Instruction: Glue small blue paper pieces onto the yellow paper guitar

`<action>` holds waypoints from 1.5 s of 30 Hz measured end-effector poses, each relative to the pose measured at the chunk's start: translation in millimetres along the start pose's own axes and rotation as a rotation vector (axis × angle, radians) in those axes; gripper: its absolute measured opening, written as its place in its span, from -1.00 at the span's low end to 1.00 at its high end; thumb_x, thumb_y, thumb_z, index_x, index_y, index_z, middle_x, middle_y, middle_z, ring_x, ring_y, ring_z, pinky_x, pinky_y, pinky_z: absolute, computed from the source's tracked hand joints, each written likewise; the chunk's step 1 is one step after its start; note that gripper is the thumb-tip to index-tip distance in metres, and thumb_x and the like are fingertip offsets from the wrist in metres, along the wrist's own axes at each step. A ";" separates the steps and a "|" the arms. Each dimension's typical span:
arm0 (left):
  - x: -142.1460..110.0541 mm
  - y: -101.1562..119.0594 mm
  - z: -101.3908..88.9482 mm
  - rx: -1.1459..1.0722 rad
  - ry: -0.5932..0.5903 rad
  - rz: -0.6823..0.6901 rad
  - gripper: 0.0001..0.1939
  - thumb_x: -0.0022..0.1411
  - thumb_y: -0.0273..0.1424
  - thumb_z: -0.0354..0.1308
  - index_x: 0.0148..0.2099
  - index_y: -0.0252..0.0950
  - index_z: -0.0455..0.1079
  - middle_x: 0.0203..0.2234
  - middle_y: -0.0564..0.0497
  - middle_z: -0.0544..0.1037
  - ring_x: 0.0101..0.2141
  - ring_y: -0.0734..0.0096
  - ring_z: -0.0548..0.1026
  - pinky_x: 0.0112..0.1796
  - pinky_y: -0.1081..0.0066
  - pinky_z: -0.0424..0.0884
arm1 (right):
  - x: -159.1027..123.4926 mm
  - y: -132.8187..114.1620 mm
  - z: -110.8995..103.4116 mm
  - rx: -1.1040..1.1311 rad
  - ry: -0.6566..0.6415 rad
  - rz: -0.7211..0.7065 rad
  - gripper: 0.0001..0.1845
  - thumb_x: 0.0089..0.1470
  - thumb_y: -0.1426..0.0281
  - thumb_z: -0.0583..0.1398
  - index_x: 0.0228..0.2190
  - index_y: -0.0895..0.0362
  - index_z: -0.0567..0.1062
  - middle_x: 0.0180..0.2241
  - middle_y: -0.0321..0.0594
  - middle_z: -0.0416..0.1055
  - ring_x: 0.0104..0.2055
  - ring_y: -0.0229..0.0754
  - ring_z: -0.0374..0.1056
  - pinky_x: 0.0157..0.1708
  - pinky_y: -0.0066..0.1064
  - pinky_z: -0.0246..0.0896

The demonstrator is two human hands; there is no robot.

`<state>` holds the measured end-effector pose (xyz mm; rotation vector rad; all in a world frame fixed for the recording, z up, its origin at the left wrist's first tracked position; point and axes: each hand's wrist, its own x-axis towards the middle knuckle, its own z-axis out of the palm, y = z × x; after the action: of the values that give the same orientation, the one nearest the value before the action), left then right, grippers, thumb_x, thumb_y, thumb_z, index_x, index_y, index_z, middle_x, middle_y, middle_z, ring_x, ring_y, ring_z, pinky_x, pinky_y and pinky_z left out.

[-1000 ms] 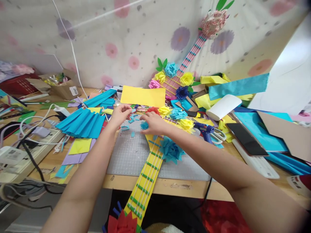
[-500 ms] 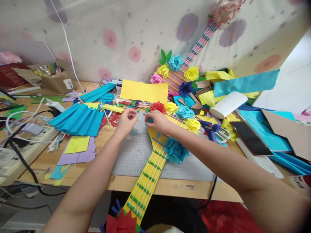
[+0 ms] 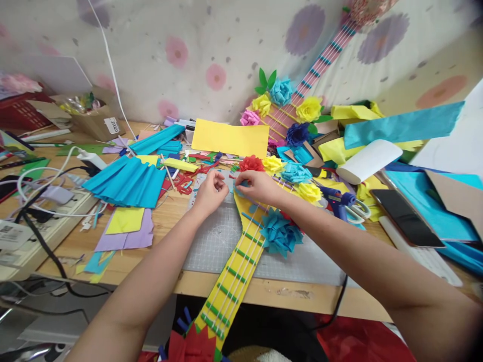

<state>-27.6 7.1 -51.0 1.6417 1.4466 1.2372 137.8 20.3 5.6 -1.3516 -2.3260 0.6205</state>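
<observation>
2 bare hands meet near the middle of the frame; the left hand point(image 3: 211, 193) is above the cutting mat point(image 3: 215, 244) with its fingers curled towards the thumb, and I cannot tell whether it pinches anything; the right hand point(image 3: 258, 187) is bent over the upper left edge of the yellow paper guitar point(image 3: 238, 244), thumb and fingers drawn close, their hold, if any, too small to make out. The guitar lies from the centre down to the bottom of the frame, its neck jutting past the table edge; a knock from the body there could swing the whole piece. The right forearm passes close by the large blue flower point(image 3: 281, 232), so a dropped elbow could crush its petals; a careless finger might snag the white strings point(image 3: 232, 281); right of centre, the glue gun point(image 3: 337, 201) could burn a brushing arm, if hot.
</observation>
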 end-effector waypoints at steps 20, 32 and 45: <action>-4.0 -1.2 11.0 -0.003 0.029 -0.103 -0.74 -0.01 -0.53 0.11 -0.26 -0.20 0.13 -0.61 0.22 0.36 -0.58 0.51 0.35 -0.46 0.46 0.23 | 2.4 0.9 1.6 -0.026 -0.017 0.004 -0.85 -0.04 0.53 0.15 -0.41 0.15 0.52 -0.32 -0.24 0.54 -0.28 -0.26 0.40 -0.25 -0.49 0.20; -2.8 -2.9 15.3 -0.157 0.007 -0.145 -0.81 0.07 -0.42 0.11 -0.26 -0.20 0.17 -0.63 0.20 0.40 -0.57 0.48 0.44 -0.47 0.47 0.28 | 3.5 4.1 4.7 -0.037 -0.004 -0.007 -0.84 -0.04 0.52 0.15 -0.42 0.14 0.53 -0.33 -0.26 0.54 -0.29 -0.26 0.41 -0.26 -0.48 0.21; 0.5 -2.4 3.8 -0.152 -0.039 -0.126 -0.59 -0.15 -0.55 0.17 -0.21 -0.20 0.16 -0.49 0.15 0.51 -0.51 0.51 0.45 -0.36 0.44 0.36 | 3.7 1.8 2.3 -0.049 -0.021 -0.011 -0.83 -0.03 0.52 0.15 -0.40 0.14 0.54 -0.32 -0.25 0.54 -0.27 -0.25 0.41 -0.25 -0.48 0.20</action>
<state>-25.0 8.6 -54.4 1.4437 1.3752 1.2066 136.1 23.9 3.1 -1.3586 -2.3788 0.5804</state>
